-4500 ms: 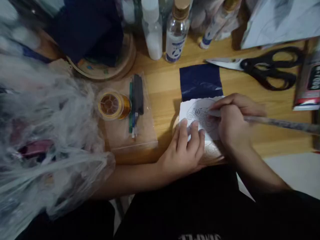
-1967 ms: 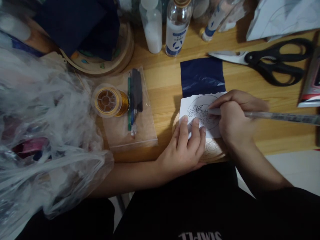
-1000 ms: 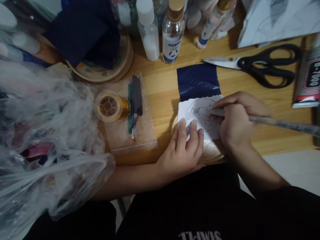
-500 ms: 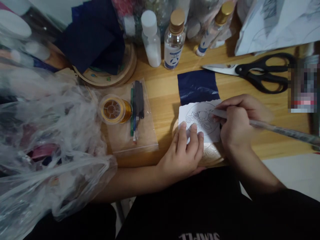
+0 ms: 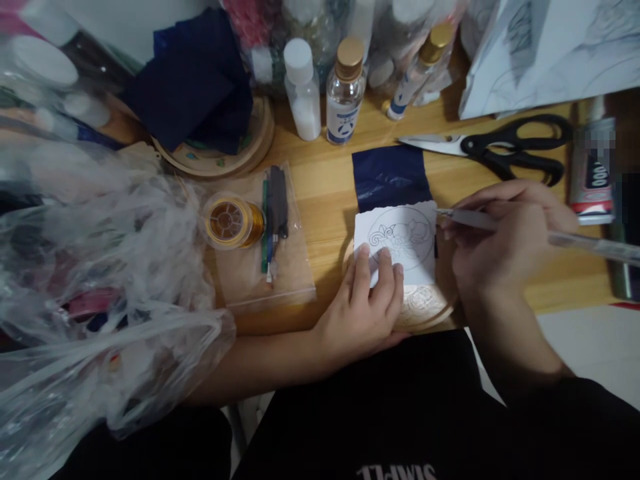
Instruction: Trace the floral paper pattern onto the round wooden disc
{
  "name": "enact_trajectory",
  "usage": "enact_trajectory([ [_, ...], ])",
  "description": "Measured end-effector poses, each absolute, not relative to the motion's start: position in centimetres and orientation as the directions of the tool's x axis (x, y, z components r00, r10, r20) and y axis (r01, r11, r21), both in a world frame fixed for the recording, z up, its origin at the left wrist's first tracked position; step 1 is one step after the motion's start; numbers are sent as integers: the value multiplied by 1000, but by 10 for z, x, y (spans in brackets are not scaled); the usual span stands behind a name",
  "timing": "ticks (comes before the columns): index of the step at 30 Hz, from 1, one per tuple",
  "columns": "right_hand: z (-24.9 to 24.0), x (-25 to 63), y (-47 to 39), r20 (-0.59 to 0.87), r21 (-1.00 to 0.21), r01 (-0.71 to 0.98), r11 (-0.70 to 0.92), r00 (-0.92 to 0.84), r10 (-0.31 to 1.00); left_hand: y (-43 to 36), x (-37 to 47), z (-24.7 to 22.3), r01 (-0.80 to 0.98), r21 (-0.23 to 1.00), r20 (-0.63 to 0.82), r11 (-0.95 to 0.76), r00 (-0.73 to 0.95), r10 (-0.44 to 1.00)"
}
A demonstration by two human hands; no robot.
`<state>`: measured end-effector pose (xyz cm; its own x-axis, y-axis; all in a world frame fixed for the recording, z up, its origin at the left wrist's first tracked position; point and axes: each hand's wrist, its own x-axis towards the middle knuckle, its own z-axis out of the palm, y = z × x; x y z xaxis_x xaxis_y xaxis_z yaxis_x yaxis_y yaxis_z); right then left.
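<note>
A white paper [image 5: 423,257] with a circular line drawing lies over a round wooden board [image 5: 443,313]. My left hand [image 5: 367,303] presses on the paper's lower left with its fingers apart, its thumb side low at the board's edge. From under the paper's top edge a dark blue sheet [image 5: 391,177] sticks out. My right hand [image 5: 505,240] is closed around a long pale pen [image 5: 585,243], held to the right of the paper. The pen's tip is near the paper's upper right corner; whether it touches cannot be made out.
Scissors [image 5: 480,145] lie beyond the blue sheet, with a glue tube [image 5: 595,177] at the right. Bottles [image 5: 345,100] stand at the back. A thread spool [image 5: 230,222] sits on a clear bag [image 5: 245,283] of tools. Crumpled plastic [image 5: 125,287] fills the left.
My right hand has moved right with the pen, whose tip has left the drawing. My left hand stays on the paper. The camera view has shifted slightly.
</note>
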<state>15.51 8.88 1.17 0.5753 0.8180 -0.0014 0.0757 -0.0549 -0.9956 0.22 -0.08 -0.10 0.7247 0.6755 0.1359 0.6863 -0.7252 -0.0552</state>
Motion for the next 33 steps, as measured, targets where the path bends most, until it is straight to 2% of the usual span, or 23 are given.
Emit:
enact_trajectory([
  [3,14,163,91,102,-995,82,64,652,752,-1,2,-1,683,-66,142,-727,728,671],
  [8,12,168,85,185,-978,191,85,595,782,0,3,-1,680,-74,131,-729,732,669],
  [10,6,166,81,215,-964,248,94,523,825,0,3,-1,685,-62,128,-726,727,675],
  [13,-6,164,75,216,-928,363,89,325,921,1,3,-1,695,-46,137,-718,716,684],
  [17,-12,164,72,216,-869,485,105,179,960,0,4,-2,696,-45,164,-717,713,682],
  [22,-10,163,72,240,-837,534,118,165,957,0,4,-1,699,-40,166,-714,709,685],
  [29,-7,159,73,193,-848,526,67,189,963,1,4,-2,689,-42,162,-723,719,676],
  [33,-10,160,71,248,-838,536,100,211,946,1,3,-2,686,-53,158,-726,723,672],
])
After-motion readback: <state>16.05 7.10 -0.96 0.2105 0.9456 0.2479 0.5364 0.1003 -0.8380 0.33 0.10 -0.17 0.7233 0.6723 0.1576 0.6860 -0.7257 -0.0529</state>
